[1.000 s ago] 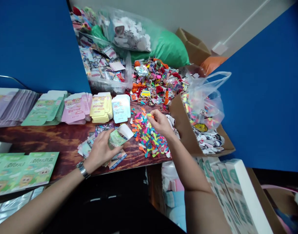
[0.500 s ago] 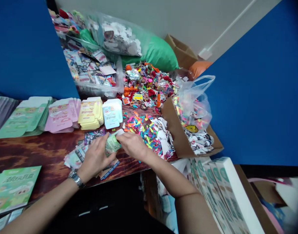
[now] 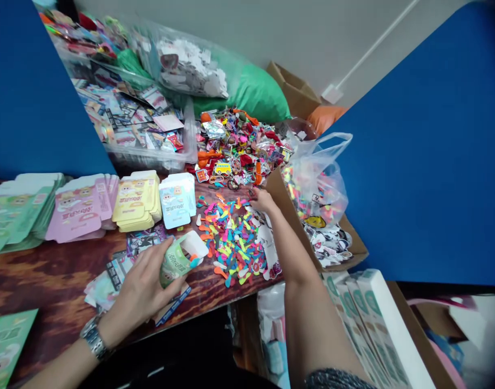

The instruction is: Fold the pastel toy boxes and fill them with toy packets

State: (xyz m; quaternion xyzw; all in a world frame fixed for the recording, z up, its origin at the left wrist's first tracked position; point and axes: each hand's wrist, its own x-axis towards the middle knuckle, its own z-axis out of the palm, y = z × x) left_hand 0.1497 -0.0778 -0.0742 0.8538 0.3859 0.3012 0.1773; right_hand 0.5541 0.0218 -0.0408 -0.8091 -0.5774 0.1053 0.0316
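Observation:
My left hand point(image 3: 144, 286) grips a small green-and-white cardboard box point(image 3: 175, 263), tilted, with its white flap open and something coloured showing at the mouth. A metal wristwatch point(image 3: 94, 337) sits on that wrist. My right hand point(image 3: 263, 201) reaches to the far edge of a scattered heap of small multicoloured pieces point(image 3: 231, 243), its fingertips gathered close to the table. Whether those fingers hold a piece is hidden. Just beyond lies a mixed pile of trinkets and stickers point(image 3: 239, 151).
Stacks of flat pink point(image 3: 79, 210), yellow point(image 3: 134, 202) and pale blue point(image 3: 176, 202) cartons line the wooden table point(image 3: 56, 273). A plastic bag of neon pieces point(image 3: 316, 183) sits in a cardboard box point(image 3: 291, 216). A clear tub of packets point(image 3: 142, 143) stands behind. White boxes point(image 3: 364, 324) stand at lower right.
My right hand has left the box and moved forward to the far edge of the coloured pieces. My left hand has lowered the box and tilted it, with its flap open.

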